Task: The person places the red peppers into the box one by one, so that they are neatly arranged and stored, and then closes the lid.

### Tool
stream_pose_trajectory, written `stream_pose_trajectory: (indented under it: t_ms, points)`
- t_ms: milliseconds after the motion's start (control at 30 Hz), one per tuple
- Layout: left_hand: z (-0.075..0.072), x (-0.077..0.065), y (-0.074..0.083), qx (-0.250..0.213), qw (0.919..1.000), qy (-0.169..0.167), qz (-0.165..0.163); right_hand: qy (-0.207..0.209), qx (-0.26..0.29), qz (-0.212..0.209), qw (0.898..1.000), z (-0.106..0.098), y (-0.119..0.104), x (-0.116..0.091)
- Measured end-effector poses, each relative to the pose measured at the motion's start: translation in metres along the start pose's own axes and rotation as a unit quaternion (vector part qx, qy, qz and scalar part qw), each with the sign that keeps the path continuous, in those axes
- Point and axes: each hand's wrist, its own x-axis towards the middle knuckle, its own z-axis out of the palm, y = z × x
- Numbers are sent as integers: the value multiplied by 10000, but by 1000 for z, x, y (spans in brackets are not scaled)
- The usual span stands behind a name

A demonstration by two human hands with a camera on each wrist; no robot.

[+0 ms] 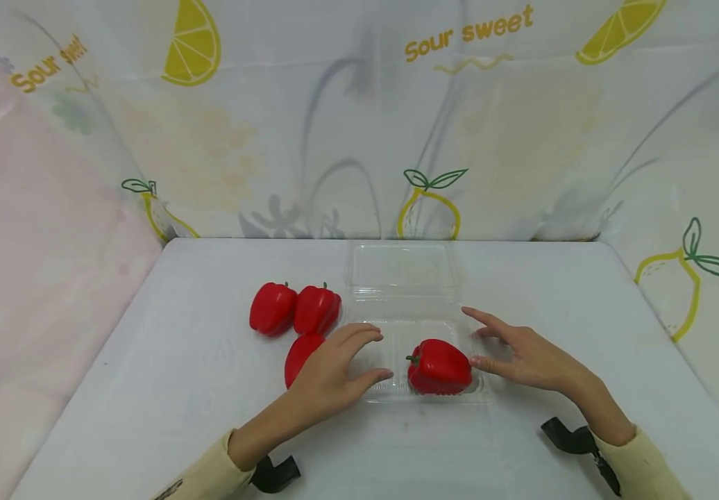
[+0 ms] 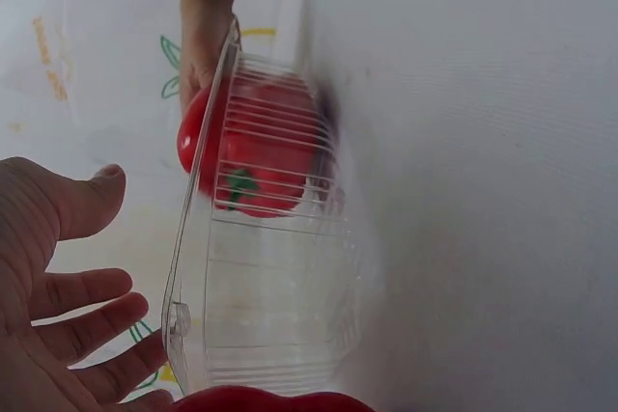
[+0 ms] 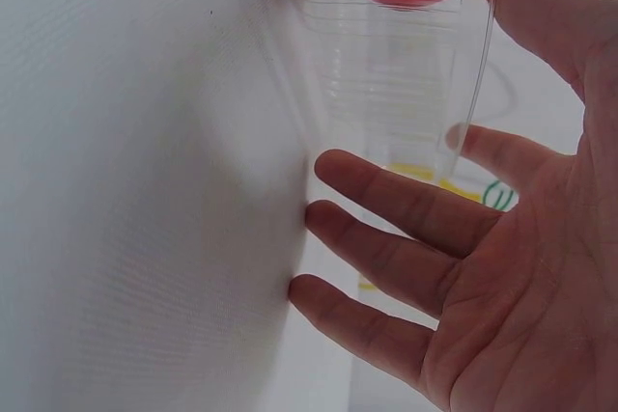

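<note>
A clear plastic clamshell box (image 1: 378, 361) lies opened on the table, its lid (image 1: 403, 267) folded back toward the wall. One red bell pepper (image 1: 439, 368) sits on its side in the right part of the box, green stem pointing left. My left hand (image 1: 333, 368) hovers by the box's left edge with fingers spread, nothing in it. Partly behind that hand is another red pepper (image 1: 301, 354). At the right edge of the box is my right hand (image 1: 531, 357), fingers extended; its thumb tip is right at the rim in the right wrist view.
Two more red bell peppers, a left one (image 1: 273, 310) and a right one (image 1: 318, 310), stand side by side left of the lid. A white table (image 1: 166, 389) carries everything. Behind it hangs a lemon-printed cloth (image 1: 347, 125). Black straps (image 1: 568, 437) show at both wrists.
</note>
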Motion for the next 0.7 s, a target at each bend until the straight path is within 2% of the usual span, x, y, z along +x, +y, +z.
stream_pose_trajectory:
  t_ms: [367,500,700]
  points:
    - [-9,-13,-12,517,9939,952,-195,3,-81,0,10000,-1,-1,0]
    - [-11,-18,-16,659,9911,1085,-400,-8,-15,-3,10000,-1,-1,0]
    - [-12,-24,-23,724,9896,1155,-465,-3,-23,-49,10000,-1,-2,0]
